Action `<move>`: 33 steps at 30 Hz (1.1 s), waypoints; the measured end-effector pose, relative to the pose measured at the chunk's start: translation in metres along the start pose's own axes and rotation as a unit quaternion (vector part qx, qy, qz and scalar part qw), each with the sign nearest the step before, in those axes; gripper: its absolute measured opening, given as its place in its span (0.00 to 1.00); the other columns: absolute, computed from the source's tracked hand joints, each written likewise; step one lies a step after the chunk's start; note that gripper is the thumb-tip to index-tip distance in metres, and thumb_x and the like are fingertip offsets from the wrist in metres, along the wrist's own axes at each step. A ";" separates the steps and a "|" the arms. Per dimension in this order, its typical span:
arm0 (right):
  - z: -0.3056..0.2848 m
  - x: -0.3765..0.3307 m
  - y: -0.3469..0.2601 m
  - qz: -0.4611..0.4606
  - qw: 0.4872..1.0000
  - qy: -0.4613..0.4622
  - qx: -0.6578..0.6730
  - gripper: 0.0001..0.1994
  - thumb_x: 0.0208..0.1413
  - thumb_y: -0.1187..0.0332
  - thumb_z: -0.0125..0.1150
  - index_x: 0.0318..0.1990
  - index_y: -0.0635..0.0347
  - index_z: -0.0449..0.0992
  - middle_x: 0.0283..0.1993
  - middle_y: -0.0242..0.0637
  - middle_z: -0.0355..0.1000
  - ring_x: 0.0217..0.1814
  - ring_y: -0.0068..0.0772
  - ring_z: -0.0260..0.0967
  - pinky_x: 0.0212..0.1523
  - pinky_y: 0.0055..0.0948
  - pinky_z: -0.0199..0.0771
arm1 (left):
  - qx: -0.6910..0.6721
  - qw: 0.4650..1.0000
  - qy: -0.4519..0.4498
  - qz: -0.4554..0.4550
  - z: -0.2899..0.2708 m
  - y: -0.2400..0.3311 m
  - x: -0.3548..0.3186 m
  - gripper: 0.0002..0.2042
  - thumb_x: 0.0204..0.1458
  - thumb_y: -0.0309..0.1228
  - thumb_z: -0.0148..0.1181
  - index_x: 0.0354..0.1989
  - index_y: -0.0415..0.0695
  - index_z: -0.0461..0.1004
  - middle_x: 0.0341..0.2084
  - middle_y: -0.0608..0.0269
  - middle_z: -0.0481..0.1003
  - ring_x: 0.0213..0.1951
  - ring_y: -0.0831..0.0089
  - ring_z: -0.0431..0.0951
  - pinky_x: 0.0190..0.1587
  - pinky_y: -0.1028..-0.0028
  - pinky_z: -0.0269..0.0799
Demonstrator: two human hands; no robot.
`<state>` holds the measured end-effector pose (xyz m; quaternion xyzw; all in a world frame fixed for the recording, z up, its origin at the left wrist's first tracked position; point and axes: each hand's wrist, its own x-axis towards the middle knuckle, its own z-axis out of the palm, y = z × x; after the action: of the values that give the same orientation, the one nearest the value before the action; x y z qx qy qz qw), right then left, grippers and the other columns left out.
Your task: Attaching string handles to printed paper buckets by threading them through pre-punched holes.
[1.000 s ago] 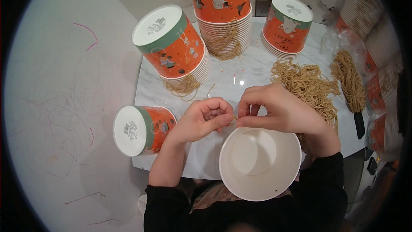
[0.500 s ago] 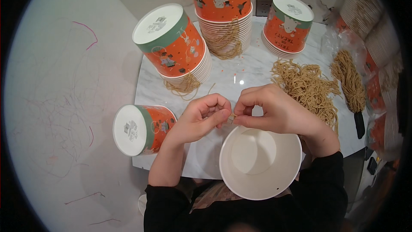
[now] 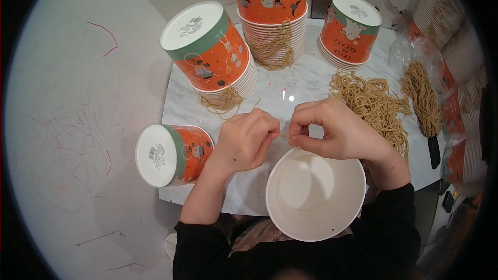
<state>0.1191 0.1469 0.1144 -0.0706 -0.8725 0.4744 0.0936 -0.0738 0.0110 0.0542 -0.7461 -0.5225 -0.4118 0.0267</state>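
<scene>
Marble-patterned tabletop [image 3: 306, 80] spreads beneath the person's 2 hands, and black sleeves [image 3: 205, 246] cover the upper arms. Nearest the body, on the near side of the right hand, a white paper bucket [image 3: 340, 186] faces its open mouth upward, with 1 small dark hole close to its near rim. The right hand [image 3: 329, 129] overlaps the bucket's far rim in this view; whether they touch I cannot tell. Its thumb and index finger are pinched on a short piece of tan cord [image 3: 284, 136], which spans the small gap to the left hand [image 3: 243, 142]. That hand, back turned upward and fingers curled, pinches the cord's other side.

Just left of the left hand, an orange-and-green bucket [image 3: 194, 153] stands base up. To the right of the right hand and a little beyond it lies a loose heap of tan strands [image 3: 371, 98]; farther right, a gathered tan bundle [image 3: 423, 98] ends in a black wrap [image 3: 434, 153].

Beyond the hands rise 3 upside-down bucket stacks: a left stack [image 3: 215, 54] and a middle stack [image 3: 270, 0], both with cord loops hanging at their sides, and a shorter right stack [image 3: 350, 36]. Behind, between the last 2, a dark socket [image 3: 320, 8] sits on the wall.
</scene>
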 end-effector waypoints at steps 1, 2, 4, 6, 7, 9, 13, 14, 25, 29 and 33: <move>0.000 0.000 0.000 -0.005 1.000 -0.004 -0.002 0.05 0.50 0.74 0.64 0.30 0.65 0.75 0.28 0.41 0.74 0.31 0.38 0.75 0.33 0.36 0.73 | 0.022 0.999 0.007 0.025 0.000 -0.001 -0.001 0.11 0.43 0.22 0.65 0.35 0.45 0.72 0.29 0.64 0.74 0.25 0.63 0.76 0.27 0.68 0.70; -0.001 0.001 -0.001 -0.005 1.000 -0.004 -0.001 0.05 0.50 0.74 0.64 0.30 0.65 0.75 0.28 0.41 0.74 0.31 0.38 0.75 0.33 0.36 0.73 | 0.022 0.999 0.007 0.024 0.000 -0.001 -0.001 0.11 0.43 0.22 0.65 0.35 0.45 0.72 0.29 0.64 0.74 0.25 0.63 0.76 0.27 0.68 0.70; -0.004 0.000 -0.006 0.011 1.000 -0.021 0.003 0.05 0.50 0.74 0.64 0.29 0.65 0.74 0.28 0.41 0.73 0.31 0.38 0.75 0.32 0.35 0.73 | 0.045 0.997 0.020 0.053 0.000 0.000 0.000 0.11 0.43 0.22 0.65 0.35 0.45 0.72 0.29 0.64 0.75 0.26 0.64 0.77 0.27 0.69 0.70; -0.003 0.000 -0.005 0.007 1.000 -0.022 0.011 0.05 0.51 0.74 0.64 0.29 0.65 0.74 0.28 0.41 0.73 0.31 0.38 0.75 0.32 0.35 0.73 | 0.025 0.998 0.016 0.050 0.001 -0.002 0.000 0.11 0.44 0.21 0.64 0.36 0.44 0.71 0.28 0.63 0.75 0.26 0.62 0.76 0.28 0.68 0.70; -0.002 0.000 -0.004 0.002 0.999 -0.025 0.020 0.05 0.51 0.74 0.64 0.30 0.64 0.74 0.29 0.41 0.73 0.31 0.38 0.74 0.32 0.34 0.73 | 0.007 0.999 0.012 0.045 0.001 -0.003 -0.001 0.10 0.46 0.20 0.63 0.36 0.43 0.71 0.27 0.62 0.75 0.27 0.61 0.76 0.29 0.67 0.71; 0.001 0.002 0.003 -0.005 0.999 -0.022 0.040 0.05 0.52 0.74 0.64 0.30 0.64 0.74 0.29 0.40 0.73 0.31 0.38 0.74 0.31 0.34 0.72 | -0.014 0.999 0.032 0.031 0.005 -0.003 -0.002 0.09 0.46 0.20 0.63 0.35 0.43 0.72 0.27 0.62 0.75 0.27 0.62 0.76 0.28 0.68 0.70; 0.005 0.003 0.007 -0.009 0.999 0.021 0.047 0.05 0.53 0.74 0.64 0.31 0.65 0.74 0.28 0.40 0.72 0.31 0.38 0.72 0.29 0.34 0.71 | -0.033 0.997 0.071 0.013 0.009 -0.004 -0.002 0.07 0.47 0.21 0.62 0.35 0.43 0.72 0.27 0.62 0.75 0.27 0.63 0.77 0.26 0.68 0.70; 0.004 0.004 0.006 -0.009 0.999 0.021 0.048 0.05 0.53 0.74 0.64 0.31 0.65 0.74 0.28 0.40 0.72 0.31 0.38 0.72 0.29 0.34 0.71 | -0.033 0.997 0.071 0.013 0.009 -0.005 -0.003 0.07 0.47 0.21 0.62 0.35 0.43 0.72 0.27 0.62 0.75 0.27 0.63 0.77 0.26 0.68 0.70; 0.001 0.009 0.015 -0.164 0.986 -0.003 -0.008 0.05 0.53 0.78 0.62 0.31 0.63 0.71 0.28 0.41 0.68 0.38 0.49 0.71 0.71 0.52 0.63 | -0.020 0.998 0.058 0.029 0.003 -0.012 -0.002 0.06 0.49 0.23 0.63 0.34 0.44 0.74 0.27 0.64 0.76 0.27 0.63 0.77 0.29 0.68 0.71; 0.001 0.011 0.017 -0.181 0.983 -0.014 -0.022 0.05 0.53 0.78 0.62 0.32 0.63 0.71 0.28 0.41 0.67 0.37 0.50 0.72 0.69 0.52 0.65 | -0.020 0.998 0.061 0.025 0.002 -0.012 -0.004 0.06 0.49 0.23 0.64 0.34 0.44 0.74 0.27 0.64 0.76 0.27 0.64 0.77 0.29 0.69 0.71; -0.002 0.007 0.017 -0.170 0.985 -0.019 -0.011 0.05 0.54 0.76 0.63 0.32 0.63 0.71 0.28 0.42 0.68 0.35 0.49 0.72 0.67 0.50 0.67 | -0.034 0.997 0.067 0.030 0.004 -0.009 0.000 0.06 0.50 0.23 0.64 0.34 0.44 0.74 0.27 0.64 0.76 0.28 0.64 0.77 0.29 0.69 0.71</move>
<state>0.1131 0.1588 0.1018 0.0869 -0.8784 0.4433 0.1560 -0.0792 0.0169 0.0481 -0.7328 -0.4825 -0.4773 0.0491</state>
